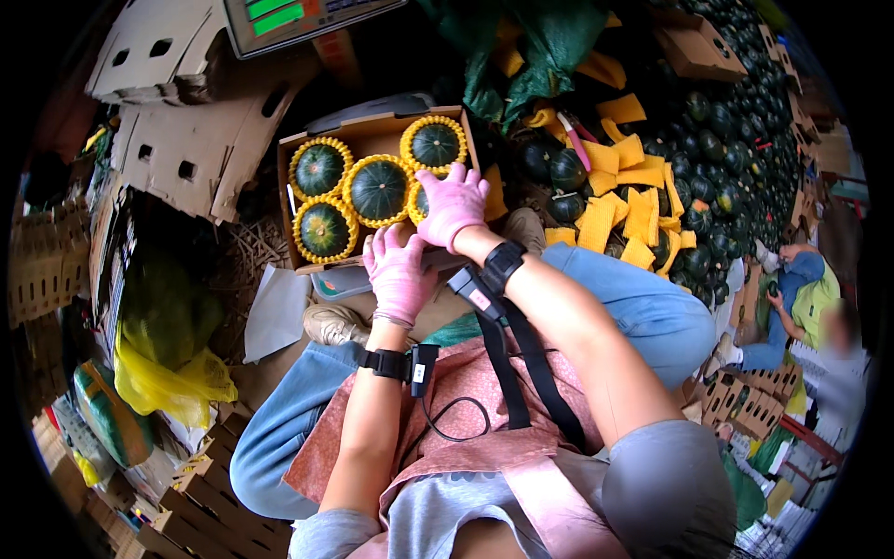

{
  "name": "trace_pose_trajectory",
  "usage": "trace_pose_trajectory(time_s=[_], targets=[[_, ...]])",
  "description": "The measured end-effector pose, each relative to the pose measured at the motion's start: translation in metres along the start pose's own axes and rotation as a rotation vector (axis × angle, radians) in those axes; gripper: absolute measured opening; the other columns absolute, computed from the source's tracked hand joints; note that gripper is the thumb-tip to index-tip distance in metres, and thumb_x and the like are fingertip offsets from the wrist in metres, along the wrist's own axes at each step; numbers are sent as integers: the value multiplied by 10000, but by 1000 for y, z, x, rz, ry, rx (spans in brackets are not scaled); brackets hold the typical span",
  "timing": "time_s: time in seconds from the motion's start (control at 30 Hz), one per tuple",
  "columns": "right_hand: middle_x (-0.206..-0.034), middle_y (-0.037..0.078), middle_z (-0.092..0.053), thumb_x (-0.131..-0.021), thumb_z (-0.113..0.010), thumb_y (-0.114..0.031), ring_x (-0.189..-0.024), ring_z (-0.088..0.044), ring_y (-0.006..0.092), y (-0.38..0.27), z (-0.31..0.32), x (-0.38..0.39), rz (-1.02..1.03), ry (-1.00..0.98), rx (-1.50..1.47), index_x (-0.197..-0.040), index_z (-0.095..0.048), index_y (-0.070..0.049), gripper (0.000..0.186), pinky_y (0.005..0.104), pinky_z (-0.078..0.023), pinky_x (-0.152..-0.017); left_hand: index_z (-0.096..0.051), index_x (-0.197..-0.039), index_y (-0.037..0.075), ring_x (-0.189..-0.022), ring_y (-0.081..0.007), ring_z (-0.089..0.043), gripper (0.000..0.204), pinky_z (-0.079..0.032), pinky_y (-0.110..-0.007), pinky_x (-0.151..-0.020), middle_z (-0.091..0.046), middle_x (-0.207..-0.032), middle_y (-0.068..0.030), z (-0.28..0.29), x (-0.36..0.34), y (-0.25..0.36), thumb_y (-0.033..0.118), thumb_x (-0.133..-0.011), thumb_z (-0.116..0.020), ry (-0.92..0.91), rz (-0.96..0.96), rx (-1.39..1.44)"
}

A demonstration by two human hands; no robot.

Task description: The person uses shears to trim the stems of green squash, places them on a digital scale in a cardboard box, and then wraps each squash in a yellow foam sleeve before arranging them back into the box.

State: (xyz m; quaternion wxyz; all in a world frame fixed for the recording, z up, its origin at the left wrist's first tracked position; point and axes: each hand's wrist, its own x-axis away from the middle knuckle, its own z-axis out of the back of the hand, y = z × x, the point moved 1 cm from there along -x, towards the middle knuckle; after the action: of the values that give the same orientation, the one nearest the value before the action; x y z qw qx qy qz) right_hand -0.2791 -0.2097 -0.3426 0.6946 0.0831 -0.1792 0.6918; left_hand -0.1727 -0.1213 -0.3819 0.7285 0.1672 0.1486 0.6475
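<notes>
A cardboard box (pixel 287 207) in front of me holds several round dark-green squashes, each in a yellow foam net sleeve. Left of centre sits a squash (pixel 319 170), with a paler-patched squash (pixel 324 229) nearer me. The middle squash (pixel 380 187) and the far-right squash (pixel 434 146) are uncovered. My right hand (pixel 453 210), in a pink glove, curves over the near-right squash (pixel 421 201) and hides most of it. My left hand (pixel 400 277), also pink-gloved, is at the box's near edge with its fingers apart; whether its fingertips touch a squash I cannot tell.
Yellow foam sleeves (pixel 643 212) lie right of the box, beside a pink-handled tool (pixel 575 144) and a large pile of squashes (pixel 712 140). Flattened cartons (pixel 177 154) and a yellow bag (pixel 177 382) are at left. A scale display (pixel 279 19) stands behind; another person (pixel 801 289) sits far right.
</notes>
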Motion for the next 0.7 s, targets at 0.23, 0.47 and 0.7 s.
trace_pose_trajectory(time_s=[0.23,0.47,0.7], targets=[[-1529,322,-179,-771,-575,-637,-1446,-82,476,32,-7,5,217,-91,75,-1537,-209,-264,927,555,-127,-1126,-553,-1098,99,-1097,-320,-512,506,-297,-468,-1044,-601,-1100,-99,-6,-7,-1,220,-645,-742,22,0,132],[-1324,160,-465,-691,-761,-487,-1198,-465,325,219,12,40,-1108,278,-267,-1413,-299,-119,932,504,-434,-922,-607,-929,21,-729,-63,-557,61,-490,-246,-678,-628,-801,-17,20,-16,-6,39,-886,-645,173,211,887],[-1062,164,-637,-761,-670,-192,-942,-639,383,204,44,69,-531,286,-233,-1070,-593,-75,340,460,-527,-816,-672,-798,27,-533,-92,-531,513,-440,-245,-517,-598,-636,-19,65,-12,72,474,-985,-502,-709,95,998]])
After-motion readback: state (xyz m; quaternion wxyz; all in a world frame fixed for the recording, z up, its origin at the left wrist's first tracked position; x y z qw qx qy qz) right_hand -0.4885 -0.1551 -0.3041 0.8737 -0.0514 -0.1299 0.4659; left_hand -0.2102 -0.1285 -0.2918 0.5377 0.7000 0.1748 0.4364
